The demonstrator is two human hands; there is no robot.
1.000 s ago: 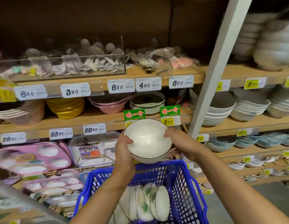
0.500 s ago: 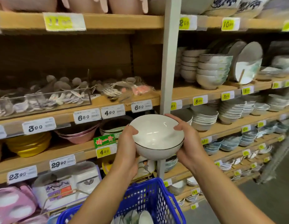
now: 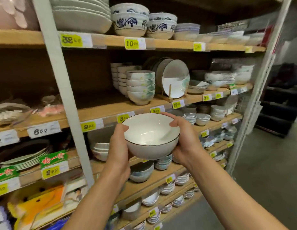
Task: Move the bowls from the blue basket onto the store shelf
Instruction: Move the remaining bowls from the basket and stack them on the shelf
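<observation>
Bowl [image 3: 151, 135], white with a thin dark rim, is held upright in the air by both hands, in front of the edge of the store shelf [image 3: 111, 110]. The left hand [image 3: 118, 151] grips its left side with the thumb on the rim. The right hand [image 3: 186, 143] grips the right side, with the thumb on the rim and the fingers [image 3: 168, 115] curled over the far edge.

Half a second ago the bowl was in front of the white post [image 3: 61, 90]. Now it is to the right of the post, with its far rim level with the yellow tags on the shelf edge. The blue basket [image 3: 59, 224] then filled the bottom middle of the view; now only a sliver of it shows at the lower edge.

On the shelf, behind and above the bowl, stands a stack of bowls [image 3: 141, 87] with green painting.

Some tags can be read: "32" [image 3: 69, 40], "10" [image 3: 132, 43], "6 50" [image 3: 43, 131] and "2 90" [image 3: 52, 170]. A green sign [image 3: 53, 159] carries red Chinese characters. The tags nearest the bowl are too blurred to read in full.
</observation>
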